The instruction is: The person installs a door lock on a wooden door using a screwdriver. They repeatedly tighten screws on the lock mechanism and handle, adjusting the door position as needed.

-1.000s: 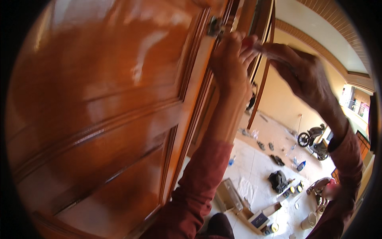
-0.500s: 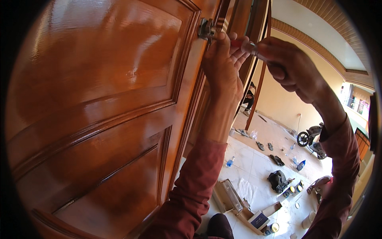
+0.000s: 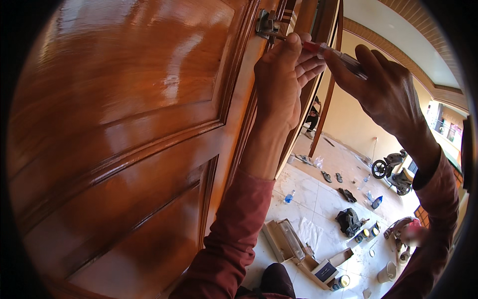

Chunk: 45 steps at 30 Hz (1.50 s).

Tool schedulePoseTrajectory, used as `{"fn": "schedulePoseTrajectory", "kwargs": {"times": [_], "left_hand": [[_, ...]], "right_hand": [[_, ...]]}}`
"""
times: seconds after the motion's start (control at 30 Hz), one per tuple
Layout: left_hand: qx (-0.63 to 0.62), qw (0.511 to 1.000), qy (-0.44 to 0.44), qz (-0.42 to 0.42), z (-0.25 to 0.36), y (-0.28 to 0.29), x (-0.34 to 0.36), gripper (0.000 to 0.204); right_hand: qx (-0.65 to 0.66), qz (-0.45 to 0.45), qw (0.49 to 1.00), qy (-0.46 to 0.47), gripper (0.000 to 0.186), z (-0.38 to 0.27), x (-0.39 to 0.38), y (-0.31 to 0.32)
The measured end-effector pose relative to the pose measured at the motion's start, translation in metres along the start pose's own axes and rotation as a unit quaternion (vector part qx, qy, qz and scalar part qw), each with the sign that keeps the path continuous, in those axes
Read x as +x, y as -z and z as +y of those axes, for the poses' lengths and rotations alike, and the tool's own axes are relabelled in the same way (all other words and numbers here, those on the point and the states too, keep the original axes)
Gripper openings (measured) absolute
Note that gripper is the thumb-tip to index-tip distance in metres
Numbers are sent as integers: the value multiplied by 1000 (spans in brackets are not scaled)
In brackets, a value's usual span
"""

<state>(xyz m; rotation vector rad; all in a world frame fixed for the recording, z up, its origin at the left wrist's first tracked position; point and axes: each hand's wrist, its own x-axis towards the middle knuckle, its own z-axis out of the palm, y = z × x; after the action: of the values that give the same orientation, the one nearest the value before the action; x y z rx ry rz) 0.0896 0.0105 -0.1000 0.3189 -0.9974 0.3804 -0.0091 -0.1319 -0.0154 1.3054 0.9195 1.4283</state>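
A screwdriver point(image 3: 318, 48) with a red and clear handle slants between my two hands. Its shaft points at a metal lock fitting point(image 3: 266, 25) on the edge of a glossy brown wooden door point(image 3: 149, 134). My left hand point(image 3: 284, 74) steadies the front of the screwdriver between thumb and fingers, just right of the fitting; its other fingers are half spread. At the rear of the handle, my right hand point(image 3: 383, 89) has a loosened grip, with fingers on either side of it. Whether the tip sits in a screw is too small to tell.
Beyond the door frame, an opened cardboard box point(image 3: 279, 241), several cans point(image 3: 341, 282), a dark bag point(image 3: 350, 222) and sandals point(image 3: 326, 177) lie on the tiled floor. A motorcycle point(image 3: 393, 172) stands farther back. One person crouches at right point(image 3: 406, 231); another person sits behind the frame point(image 3: 312, 117).
My right hand has loosened from a tight wrap on the handle, its fingers spreading and its wrist shifting right. The lock fitting and door edge sit slightly higher and farther right in view.
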Motion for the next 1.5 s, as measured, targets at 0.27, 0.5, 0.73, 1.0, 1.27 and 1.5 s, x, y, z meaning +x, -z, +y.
{"fn": "schedulePoseTrajectory", "kwargs": {"times": [0.27,0.5,0.73,1.0,1.27,1.5], "left_hand": [[-39,999,-38,2,-19,-2,8,33],[-25,999,-34,-3,-21,-1,10,30],[-4,998,-57,11,-20,-4,10,32],[-45,997,-39,41,-15,-7,15,50],[-57,992,-110,-26,-39,4,22,36],[-46,995,-31,78,-31,-5,17,33]], "right_hand": [[722,-141,466,-491,33,-2,16,12],[426,14,865,-266,33,-12,-2,-20],[755,-82,419,-497,32,4,9,1],[52,-93,993,-47,45,-1,-8,-3],[808,-79,380,-444,37,1,-6,-18],[306,20,938,-161,35,-14,-13,-27]]}}
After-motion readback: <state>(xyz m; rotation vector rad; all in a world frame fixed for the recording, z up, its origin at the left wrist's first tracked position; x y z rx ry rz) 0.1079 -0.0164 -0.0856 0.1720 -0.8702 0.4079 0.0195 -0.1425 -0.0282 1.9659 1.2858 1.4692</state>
